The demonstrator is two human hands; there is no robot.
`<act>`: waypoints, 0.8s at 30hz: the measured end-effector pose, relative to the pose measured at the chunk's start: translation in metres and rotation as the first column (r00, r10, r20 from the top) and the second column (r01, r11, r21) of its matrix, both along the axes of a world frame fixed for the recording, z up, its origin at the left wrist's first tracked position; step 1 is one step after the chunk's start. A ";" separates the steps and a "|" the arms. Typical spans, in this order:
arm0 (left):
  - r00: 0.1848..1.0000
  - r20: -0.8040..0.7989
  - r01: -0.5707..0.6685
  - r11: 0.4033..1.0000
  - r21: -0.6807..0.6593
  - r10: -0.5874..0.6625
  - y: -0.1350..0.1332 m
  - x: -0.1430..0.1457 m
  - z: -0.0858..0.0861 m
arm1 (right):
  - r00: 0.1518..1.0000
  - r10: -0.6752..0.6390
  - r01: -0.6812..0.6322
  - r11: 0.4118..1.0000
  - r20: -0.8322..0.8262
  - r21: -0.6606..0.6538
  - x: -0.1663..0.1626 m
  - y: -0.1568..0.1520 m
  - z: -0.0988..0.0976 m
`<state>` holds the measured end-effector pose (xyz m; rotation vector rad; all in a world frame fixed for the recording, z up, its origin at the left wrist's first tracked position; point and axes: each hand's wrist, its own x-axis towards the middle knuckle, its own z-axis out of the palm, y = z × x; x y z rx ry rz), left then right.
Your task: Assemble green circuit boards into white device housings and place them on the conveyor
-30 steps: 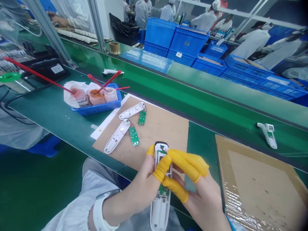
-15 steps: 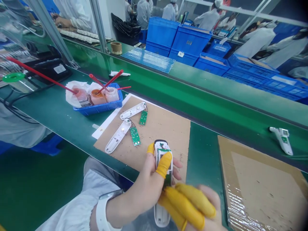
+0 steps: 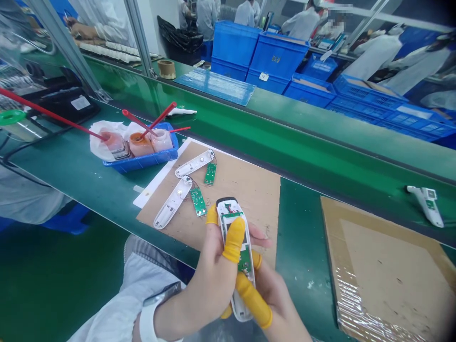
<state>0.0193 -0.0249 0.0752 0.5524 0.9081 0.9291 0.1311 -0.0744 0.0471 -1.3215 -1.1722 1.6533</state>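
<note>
Upright between both hands is a white plastic device housing, long and rounded, with a dark top end. A green circuit board with a screen lies in it, and thin red and black wires show near the top. My left hand is closed around the housing, its yellow-cotted thumb lying over the screen area. My right hand grips the lower part, with its yellow-cotted thumb at the board's lower end. Fingers behind the housing are partly hidden. On the cardboard sheet, two white half-shells lie wired to green circuit boards.
A blue tray holds several small pots with red sticks. Flat at right lies a taped cardboard panel. A white gun-shaped device rests on the green belt. Blue crates and people in white stand beyond.
My right hand has come in from the lower right and now grips the housing's lower part, its thumb on the board. The housing has shifted slightly up and left. The view has moved a little.
</note>
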 end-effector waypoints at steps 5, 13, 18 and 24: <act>1.000 -0.011 0.020 0.999 -0.032 -0.021 -0.002 0.001 -0.002 | 0.996 -0.013 0.000 0.989 0.091 0.146 0.000 0.003 -0.001; 0.994 -0.013 0.103 0.990 -0.093 -0.104 0.002 -0.003 -0.004 | 0.728 -0.498 -0.090 0.611 0.471 0.786 0.015 -0.005 -0.010; 0.989 -0.012 0.149 0.985 -0.087 -0.151 -0.002 0.000 -0.001 | 0.714 -0.464 -0.386 0.364 0.524 0.848 0.022 0.000 0.009; 0.987 0.025 0.161 0.971 -0.177 -0.160 -0.006 0.003 -0.005 | 0.595 -0.376 -0.669 0.259 0.710 0.697 0.019 0.009 0.035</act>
